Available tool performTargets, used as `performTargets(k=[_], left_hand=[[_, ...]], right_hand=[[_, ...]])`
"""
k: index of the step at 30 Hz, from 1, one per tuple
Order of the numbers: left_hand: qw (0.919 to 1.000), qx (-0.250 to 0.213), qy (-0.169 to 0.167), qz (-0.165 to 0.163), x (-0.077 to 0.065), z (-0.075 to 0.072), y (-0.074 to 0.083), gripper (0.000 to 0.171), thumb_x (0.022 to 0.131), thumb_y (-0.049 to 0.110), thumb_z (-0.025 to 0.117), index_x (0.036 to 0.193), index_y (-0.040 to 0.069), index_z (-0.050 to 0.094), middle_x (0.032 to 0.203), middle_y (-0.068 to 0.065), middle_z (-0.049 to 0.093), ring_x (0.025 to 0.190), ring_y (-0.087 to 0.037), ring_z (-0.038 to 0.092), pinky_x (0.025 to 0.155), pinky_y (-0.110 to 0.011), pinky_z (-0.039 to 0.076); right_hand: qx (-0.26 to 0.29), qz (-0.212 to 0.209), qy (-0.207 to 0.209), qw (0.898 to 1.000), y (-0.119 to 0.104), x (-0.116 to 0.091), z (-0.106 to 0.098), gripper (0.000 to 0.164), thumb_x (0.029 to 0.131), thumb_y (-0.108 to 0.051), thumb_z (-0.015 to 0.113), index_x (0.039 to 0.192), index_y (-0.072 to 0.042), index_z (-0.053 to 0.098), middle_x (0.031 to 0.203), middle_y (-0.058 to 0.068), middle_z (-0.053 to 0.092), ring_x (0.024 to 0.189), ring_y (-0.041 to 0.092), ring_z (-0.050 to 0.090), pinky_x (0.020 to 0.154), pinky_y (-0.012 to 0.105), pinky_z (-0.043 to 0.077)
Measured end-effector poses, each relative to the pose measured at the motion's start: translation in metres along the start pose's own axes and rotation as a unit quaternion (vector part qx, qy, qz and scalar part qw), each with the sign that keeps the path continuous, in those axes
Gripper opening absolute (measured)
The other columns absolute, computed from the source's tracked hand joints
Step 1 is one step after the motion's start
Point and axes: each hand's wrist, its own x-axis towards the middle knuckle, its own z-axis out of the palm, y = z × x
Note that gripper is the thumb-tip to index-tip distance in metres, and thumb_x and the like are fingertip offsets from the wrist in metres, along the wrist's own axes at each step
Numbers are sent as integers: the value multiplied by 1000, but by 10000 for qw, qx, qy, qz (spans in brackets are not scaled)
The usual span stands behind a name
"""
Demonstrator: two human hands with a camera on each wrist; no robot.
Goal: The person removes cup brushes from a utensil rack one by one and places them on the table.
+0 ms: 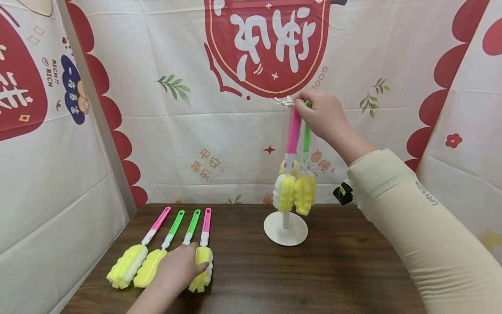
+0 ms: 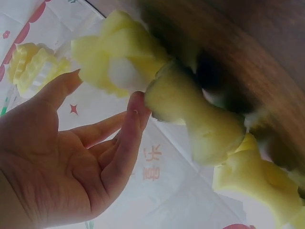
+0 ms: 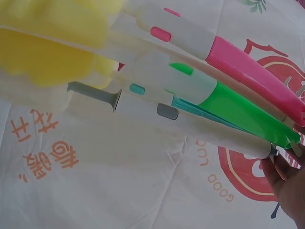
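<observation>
My left hand reaches over the two rightmost sponge brushes on the table. Its fingers are spread, with the thumb by the yellow-and-white head of the pink-handled brush; in the left wrist view, thumb and fingertips flank this sponge head. Most of the neighbouring green-handled brush is hidden beneath the hand. At the top of a white stand, my right hand pinches the handle end of a white-handled sponge brush. Beside it hang a pink-handled brush and a green-handled brush, heads down.
Further left on the dark wooden table lie another pink-handled brush and green-handled brush. A printed white cloth stands behind and at both sides. A black object shows beside the right forearm.
</observation>
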Motion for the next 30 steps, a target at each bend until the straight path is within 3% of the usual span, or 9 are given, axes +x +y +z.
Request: performTargets(k=[9, 13, 21, 26, 30], left_hand=[[9999, 6, 134, 42, -3, -9, 13, 61, 82, 42, 75, 125, 1, 61, 106, -16, 67, 88, -31, 65, 68, -50, 54], [9990, -10, 387, 213, -4, -13, 23, 60, 82, 42, 76, 125, 3, 62, 103, -14, 68, 88, -30, 66, 67, -48, 54], [9953, -116, 816, 518, 1, -22, 55, 56, 85, 44, 72, 125, 6, 62, 111, -14, 67, 97, -31, 66, 72, -49, 54], [9880, -189, 1267, 860, 5, -25, 72, 51, 86, 43, 71, 121, 7, 64, 104, -12, 68, 89, -29, 67, 68, -45, 54], [9847, -278, 1409, 991, 9, -25, 84, 50, 87, 43, 70, 122, 8, 64, 106, -12, 68, 92, -29, 67, 70, -45, 54]], right_hand=[[-59, -117, -130, 9998, 0, 2, -3, 34, 100, -30, 42, 110, -7, 65, 93, 11, 59, 82, 25, 51, 65, 36, 48], [-98, -115, -301, 9994, -1, 3, -7, 35, 100, -31, 43, 114, -7, 66, 91, 11, 60, 77, 25, 52, 65, 36, 47], [-85, 24, -680, 9976, -3, 5, -16, 37, 100, -34, 46, 120, -9, 64, 106, 12, 60, 92, 27, 51, 72, 39, 51], [-51, 75, -868, 9962, -3, 6, -17, 39, 100, -35, 47, 125, -9, 62, 115, 13, 58, 100, 29, 50, 77, 42, 53], [-37, 100, -1028, 9946, -2, 7, -19, 43, 100, -36, 48, 132, -10, 59, 121, 14, 56, 106, 31, 49, 81, 45, 53]])
